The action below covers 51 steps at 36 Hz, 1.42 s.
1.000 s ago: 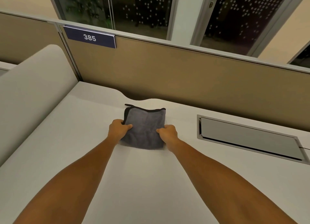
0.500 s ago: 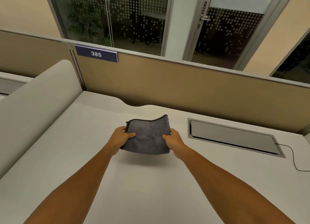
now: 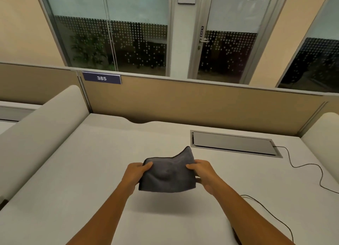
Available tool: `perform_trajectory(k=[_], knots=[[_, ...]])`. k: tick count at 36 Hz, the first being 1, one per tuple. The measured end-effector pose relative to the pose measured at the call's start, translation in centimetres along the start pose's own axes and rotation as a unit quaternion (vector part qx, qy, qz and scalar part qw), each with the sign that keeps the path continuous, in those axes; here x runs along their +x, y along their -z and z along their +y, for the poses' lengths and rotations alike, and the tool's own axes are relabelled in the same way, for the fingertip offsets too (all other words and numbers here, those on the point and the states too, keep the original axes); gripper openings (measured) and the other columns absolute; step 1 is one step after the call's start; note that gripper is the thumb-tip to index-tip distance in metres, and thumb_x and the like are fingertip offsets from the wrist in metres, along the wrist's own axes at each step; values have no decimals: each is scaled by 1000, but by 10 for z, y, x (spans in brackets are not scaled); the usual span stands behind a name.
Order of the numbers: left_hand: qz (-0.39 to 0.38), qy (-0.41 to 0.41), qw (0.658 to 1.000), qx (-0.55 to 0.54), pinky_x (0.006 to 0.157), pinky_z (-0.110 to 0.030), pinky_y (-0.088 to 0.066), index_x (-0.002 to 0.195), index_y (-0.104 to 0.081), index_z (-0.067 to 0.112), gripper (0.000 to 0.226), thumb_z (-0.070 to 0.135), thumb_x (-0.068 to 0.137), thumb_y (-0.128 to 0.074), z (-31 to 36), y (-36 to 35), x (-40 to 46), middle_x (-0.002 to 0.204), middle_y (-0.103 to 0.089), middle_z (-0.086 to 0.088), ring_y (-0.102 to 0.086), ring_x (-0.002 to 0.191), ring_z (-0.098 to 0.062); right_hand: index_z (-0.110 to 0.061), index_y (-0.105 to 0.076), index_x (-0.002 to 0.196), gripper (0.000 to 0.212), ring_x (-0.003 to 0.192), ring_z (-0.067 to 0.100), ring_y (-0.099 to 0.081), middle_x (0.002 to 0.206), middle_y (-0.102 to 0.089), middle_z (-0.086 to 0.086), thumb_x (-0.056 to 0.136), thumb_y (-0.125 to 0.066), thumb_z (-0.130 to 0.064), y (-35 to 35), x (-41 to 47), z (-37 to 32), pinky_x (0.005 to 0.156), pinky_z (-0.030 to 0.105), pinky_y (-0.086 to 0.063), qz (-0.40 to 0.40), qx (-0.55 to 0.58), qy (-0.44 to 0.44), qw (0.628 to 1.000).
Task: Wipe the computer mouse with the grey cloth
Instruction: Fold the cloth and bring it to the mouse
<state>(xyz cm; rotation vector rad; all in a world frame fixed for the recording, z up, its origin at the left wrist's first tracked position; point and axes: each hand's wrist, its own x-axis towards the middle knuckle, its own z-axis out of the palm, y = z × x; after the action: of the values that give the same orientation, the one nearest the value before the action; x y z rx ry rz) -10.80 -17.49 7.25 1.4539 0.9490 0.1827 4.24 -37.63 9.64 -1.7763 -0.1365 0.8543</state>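
A folded grey cloth [image 3: 167, 176] with a dark hem hangs in the air above the white desk [image 3: 91, 171], casting a shadow below it. My left hand [image 3: 134, 173] grips its left edge, thumb on top. My right hand [image 3: 202, 173] grips its right edge the same way. A thin black cable [image 3: 271, 213] runs along the desk on the right and disappears behind my right forearm, where a small dark shape [image 3: 235, 235] shows at the bottom edge; I cannot tell whether that is the mouse.
A metal cable hatch [image 3: 234, 143] is set into the desk at the back right, with a second black cable [image 3: 304, 165] leaving it. A tan partition [image 3: 183, 101] with a "385" label closes the back. Padded white dividers stand at both sides.
Both hands have lifted the cloth off the desk and drawn it nearer to me. The view has tilted up and taken in more of the right side, showing the cables.
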Motion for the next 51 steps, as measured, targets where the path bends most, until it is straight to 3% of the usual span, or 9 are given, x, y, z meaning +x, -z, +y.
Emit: perform_trajectory(k=[6,11,17,23,29,39,44,48,51], knots=[[-22,-35,999,9,88,-47,-58,94,-73,5,30,34,85,-75,-3,-24,-41,95,-75,-12,-70,94,-32,-10,-60,121,42,109,31,-62,120,-65,6,88,-67,-34,33,-32,13,94,48,-53,9,-9,33,999],[-2,-86,996,22,81,-36,-58,103,-71,13,27,32,85,-76,10,-47,-65,100,-74,-3,-69,97,-26,-26,-61,99,14,88,16,-64,114,-67,3,88,-67,-32,63,-54,15,68,25,-56,38,-47,91,994],[45,-147,986,69,94,-41,-53,130,-52,15,50,26,87,-75,32,-74,-92,123,-60,-4,-61,111,-31,-24,-48,124,47,89,17,-61,109,-57,-2,85,-72,-31,99,-71,14,66,20,-52,108,-53,125,985],[34,-209,972,98,89,-37,-54,118,-60,15,32,18,89,-72,42,-96,-109,119,-66,-9,-64,102,-27,-30,-41,117,44,79,9,-64,100,-61,-3,85,-72,-26,128,-89,20,55,13,-51,128,-59,170,975],[-12,-235,963,128,89,-35,-54,122,-62,17,31,14,92,-67,40,-107,-121,124,-64,-7,-63,106,-26,-29,-59,107,25,102,19,-62,110,-63,-1,88,-67,-14,147,-104,25,70,13,-50,117,-101,224,962],[-10,-266,934,240,98,-35,-51,135,-55,15,53,7,86,-74,58,-109,-128,132,-61,-6,-61,114,-25,-37,-55,122,49,106,13,-57,118,-58,-7,84,-72,-12,168,-115,19,73,10,-48,80,-172,268,945],[6,-309,901,305,91,-29,-54,121,-66,14,43,16,81,-80,79,-100,-132,111,-69,-3,-65,98,-18,-30,-57,129,50,99,6,-55,115,-55,-12,83,-74,-18,180,-120,7,74,5,-41,108,-274,308,905],[32,-364,880,305,76,-26,-57,91,-76,17,10,17,82,-79,94,-90,-136,84,-70,5,-66,79,-14,-26,-64,119,36,87,0,-55,104,-58,-15,84,-73,-20,190,-128,-11,68,2,-38,128,-319,341,875],[13,-380,881,282,75,-25,-57,81,-73,22,9,15,83,-78,97,-88,-139,84,-71,5,-67,80,-14,-28,-68,106,22,85,2,-59,97,-64,-13,87,-69,-19,194,-135,-23,71,7,-42,111,-345,354,862]])
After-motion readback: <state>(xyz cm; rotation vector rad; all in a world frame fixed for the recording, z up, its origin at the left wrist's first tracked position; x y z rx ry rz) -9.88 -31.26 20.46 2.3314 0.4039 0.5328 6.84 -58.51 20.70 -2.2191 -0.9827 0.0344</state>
